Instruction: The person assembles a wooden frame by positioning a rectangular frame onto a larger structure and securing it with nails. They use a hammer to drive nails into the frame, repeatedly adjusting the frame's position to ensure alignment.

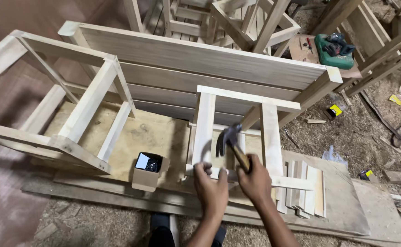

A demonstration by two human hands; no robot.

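My right hand (255,179) grips the wooden handle of a claw hammer (230,137), whose steel head is raised and blurred above a small pale wooden frame (203,123). My left hand (211,185) rests on the frame's near crosspiece, fingers pinched together as if around a small nail, which is too small to make out. The frame stands on a plywood board (150,132) on the floor.
A small cardboard box of dark nails (148,167) sits left of my hands. Several short wooden slats (303,185) lie stacked at right. A large slatted bench frame (187,68) stands behind. A green power tool (334,49) lies far right. Sawdust covers the floor.
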